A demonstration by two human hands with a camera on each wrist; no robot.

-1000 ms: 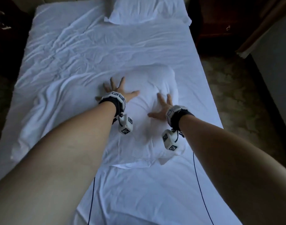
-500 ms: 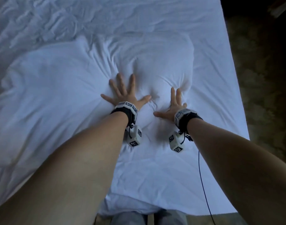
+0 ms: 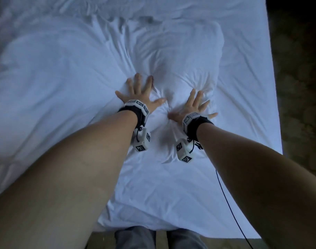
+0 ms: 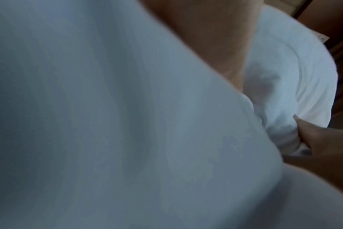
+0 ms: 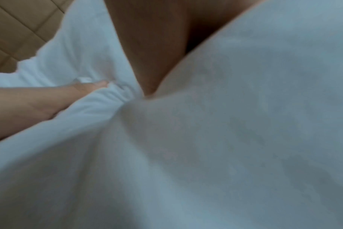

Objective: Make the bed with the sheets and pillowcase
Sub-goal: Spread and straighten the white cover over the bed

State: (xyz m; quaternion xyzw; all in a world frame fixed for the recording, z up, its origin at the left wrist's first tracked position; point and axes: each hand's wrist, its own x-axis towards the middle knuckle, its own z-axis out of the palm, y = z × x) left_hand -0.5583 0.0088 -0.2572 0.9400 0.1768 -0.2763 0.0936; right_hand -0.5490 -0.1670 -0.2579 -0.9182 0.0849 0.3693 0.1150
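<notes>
A white pillow in its pillowcase (image 3: 186,56) lies on the white sheet (image 3: 171,191) of the bed, right of centre. My left hand (image 3: 139,92) presses flat on its near left part, fingers spread and straight. My right hand (image 3: 193,106) presses flat beside it, fingers spread, and the cloth puckers between the two thumbs. A loose white sheet (image 3: 51,90) lies bunched over the bed's left half. In the wrist views the white cloth (image 4: 108,124) fills most of the picture, and the same cloth (image 5: 225,139) bulges under the right palm.
The bed's right edge (image 3: 272,97) drops to a dark patterned floor (image 3: 300,105). The foot edge of the bed (image 3: 171,230) is just in front of my grey trouser legs (image 3: 135,238). A black cable (image 3: 230,209) trails from my right wrist across the sheet.
The view has tilted down and closer to the bed's foot. Both hands stay flat on the pillow and have slid towards me; the right hand's fingers have spread wider.
</notes>
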